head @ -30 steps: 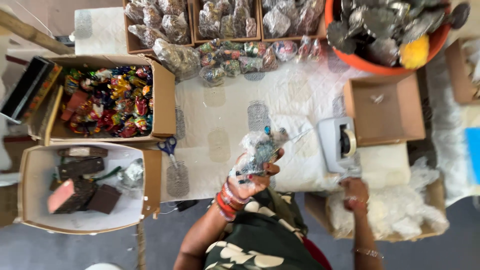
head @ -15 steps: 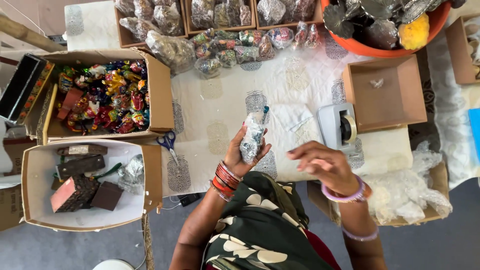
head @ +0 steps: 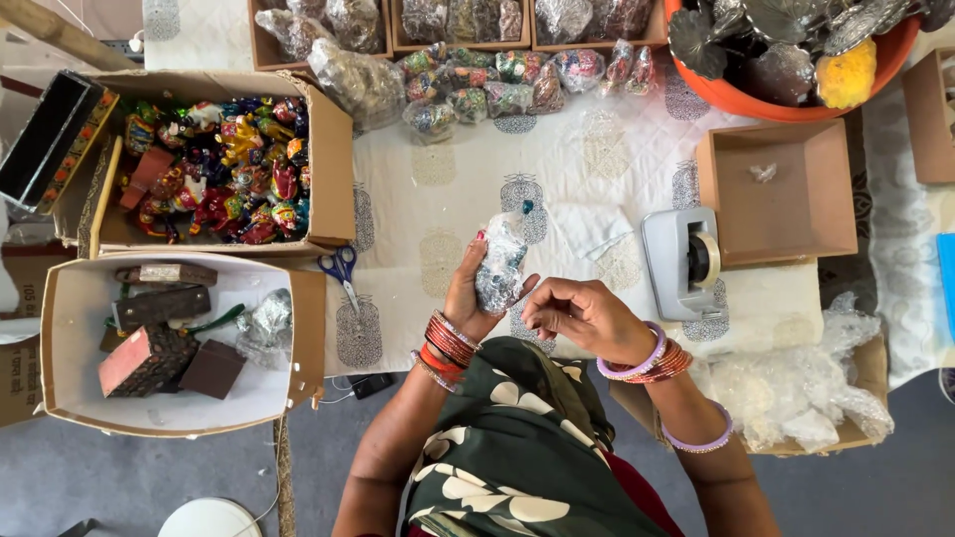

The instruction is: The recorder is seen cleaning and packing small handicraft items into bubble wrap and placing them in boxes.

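Scissors (head: 343,268) and tape dispenser (head: 682,261) flank left hand (head: 470,294) gripping wrapped bundle (head: 499,267).

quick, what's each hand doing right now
Left hand: closed on a small bubble-wrapped bundle.
Right hand: curled at the bundle's lower end, fingertips hidden.

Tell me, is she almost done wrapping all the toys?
Not nearly. Done: a row of wrapped figures lies along the table's far side. In hand: her left hand holds a bubble-wrapped bundle, right hand beside it. Left: a box of colourful unwrapped figures.
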